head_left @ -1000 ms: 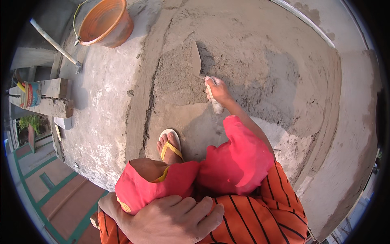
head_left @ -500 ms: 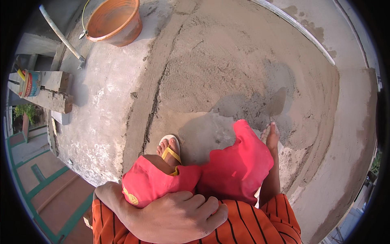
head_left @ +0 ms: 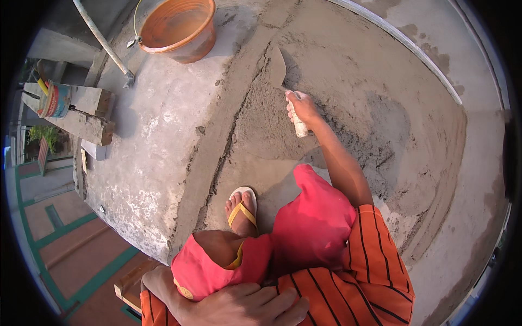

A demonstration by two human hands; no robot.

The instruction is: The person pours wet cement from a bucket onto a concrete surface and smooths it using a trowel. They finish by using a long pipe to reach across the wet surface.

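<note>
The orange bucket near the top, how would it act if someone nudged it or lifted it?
The orange bucket looks empty, so probably light and apt to slide on the rough concrete. Its wide mouth and upright stance suggest little tipping. The thin wire handle would likely swing.

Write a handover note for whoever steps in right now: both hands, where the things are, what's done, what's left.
Right hand: gripping the trowel, blade on wet mortar at the raised strip's edge.
Left hand: empty, resting on the knee.
Orange bucket: top left on the slab, apart from the work.
Done: mortar spread over the patch, partly smoothed.
Left: surface right of the trowel looks rough and ridged; it probably needs levelling.
</note>
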